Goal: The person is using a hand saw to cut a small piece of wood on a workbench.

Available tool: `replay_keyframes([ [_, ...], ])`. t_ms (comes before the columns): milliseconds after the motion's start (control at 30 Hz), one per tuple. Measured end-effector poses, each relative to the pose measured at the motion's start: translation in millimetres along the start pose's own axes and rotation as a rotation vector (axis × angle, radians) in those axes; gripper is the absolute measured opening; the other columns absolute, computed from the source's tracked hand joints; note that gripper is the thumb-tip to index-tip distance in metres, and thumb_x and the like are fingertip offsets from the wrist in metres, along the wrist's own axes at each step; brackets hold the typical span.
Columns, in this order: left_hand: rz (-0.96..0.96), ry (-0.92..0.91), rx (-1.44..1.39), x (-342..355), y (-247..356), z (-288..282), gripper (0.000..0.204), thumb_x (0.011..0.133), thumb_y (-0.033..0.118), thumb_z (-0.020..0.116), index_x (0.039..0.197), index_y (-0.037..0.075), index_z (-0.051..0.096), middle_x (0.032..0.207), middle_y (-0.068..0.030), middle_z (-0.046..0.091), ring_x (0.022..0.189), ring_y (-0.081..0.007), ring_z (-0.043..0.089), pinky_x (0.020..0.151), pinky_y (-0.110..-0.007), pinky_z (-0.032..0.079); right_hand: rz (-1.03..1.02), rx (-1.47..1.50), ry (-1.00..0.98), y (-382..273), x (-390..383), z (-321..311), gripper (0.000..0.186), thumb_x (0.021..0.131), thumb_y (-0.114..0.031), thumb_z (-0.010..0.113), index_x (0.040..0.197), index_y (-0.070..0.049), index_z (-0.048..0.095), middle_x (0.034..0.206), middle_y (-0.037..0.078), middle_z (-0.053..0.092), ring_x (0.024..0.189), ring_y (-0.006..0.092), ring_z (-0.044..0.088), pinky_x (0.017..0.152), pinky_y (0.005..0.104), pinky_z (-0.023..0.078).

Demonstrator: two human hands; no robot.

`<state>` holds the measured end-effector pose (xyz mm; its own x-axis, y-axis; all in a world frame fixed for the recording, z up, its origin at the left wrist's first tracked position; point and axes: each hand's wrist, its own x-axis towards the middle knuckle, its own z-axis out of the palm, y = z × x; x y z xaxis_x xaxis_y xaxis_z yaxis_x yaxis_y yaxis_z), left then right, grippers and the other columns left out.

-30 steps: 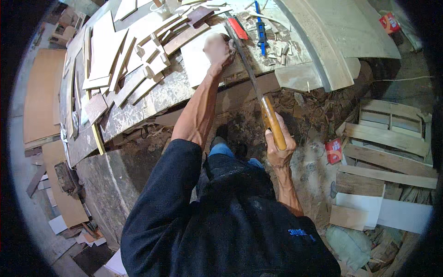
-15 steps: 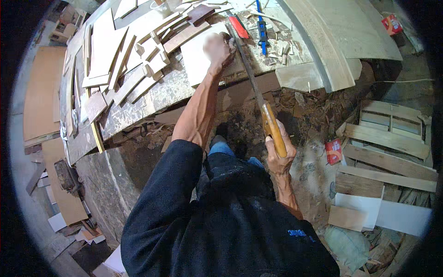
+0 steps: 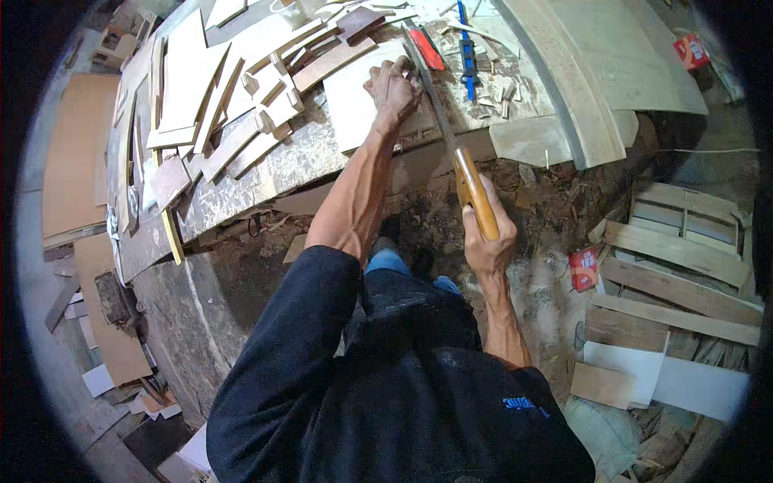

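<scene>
My right hand [image 3: 489, 241] is closed around the yellowish wooden handle of a hand saw [image 3: 475, 193]. The saw's long, narrow dark blade points away from me and lies along the right side of a flat white board [image 3: 346, 109]. Pressed on that board at the near part of the workbench [image 3: 282, 179] is my left hand [image 3: 394, 90], knuckles up and fingers curled, close to the left of the blade. The fingertips and the blade's teeth are hard to make out.
Wood offcuts [image 3: 274, 88] pile up on the bench to the left. Beyond the blade lie a red tool [image 3: 427, 48] and a blue clamp [image 3: 468, 56]. A curved panel [image 3: 555, 72] stands at the right. Wooden frames [image 3: 676, 249] and a red packet [image 3: 584, 269] lie on the floor.
My right hand has pushed the saw forward, away from my body, so the handle is now closer to the bench edge. My left hand stays on the board.
</scene>
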<state>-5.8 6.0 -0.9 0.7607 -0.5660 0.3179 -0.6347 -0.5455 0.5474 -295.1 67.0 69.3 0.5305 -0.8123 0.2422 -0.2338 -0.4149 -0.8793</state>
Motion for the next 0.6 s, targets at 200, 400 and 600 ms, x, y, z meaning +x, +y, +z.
replay_keyframes([
  [200, -0.061, -0.069, -0.02, -2, 13, -8, 0.031, 0.072, 0.024, 0.068, 0.103, 0.022, 0.065, 0.105, -0.0085, 0.057, 0.105, -0.0312, 0.049, 0.089, -0.048, 0.036, -0.041, 0.006, 0.006, 0, 15, 4, 0.052, 0.079, -0.001, 0.056, 0.131, -0.006, 0.053, 0.097, 0.018, 0.067, 0.079, 0.0223, 0.067, 0.069, 0.0315, 0.053],
  [400, -0.073, -0.062, -0.036, 0, 5, -5, 0.032, 0.07, 0.023, 0.069, 0.101, 0.023, 0.065, 0.105, -0.0081, 0.057, 0.106, -0.0305, 0.049, 0.088, -0.047, 0.037, 0.099, 0.082, -0.051, -13, -23, -23, 0.05, 0.08, 0.0, 0.055, 0.129, -0.003, 0.055, 0.112, 0.016, 0.065, 0.098, 0.0218, 0.064, 0.082, 0.0315, 0.05],
  [600, -0.068, -0.088, -0.016, -2, 9, -12, 0.031, 0.07, 0.022, 0.068, 0.101, 0.022, 0.065, 0.105, -0.0088, 0.058, 0.106, -0.0303, 0.049, 0.089, -0.047, 0.036, 0.143, -0.002, -0.076, -18, -39, -35, 0.049, 0.081, 0.0, 0.053, 0.13, -0.002, 0.054, 0.114, 0.017, 0.065, 0.103, 0.0221, 0.063, 0.085, 0.0316, 0.05],
])
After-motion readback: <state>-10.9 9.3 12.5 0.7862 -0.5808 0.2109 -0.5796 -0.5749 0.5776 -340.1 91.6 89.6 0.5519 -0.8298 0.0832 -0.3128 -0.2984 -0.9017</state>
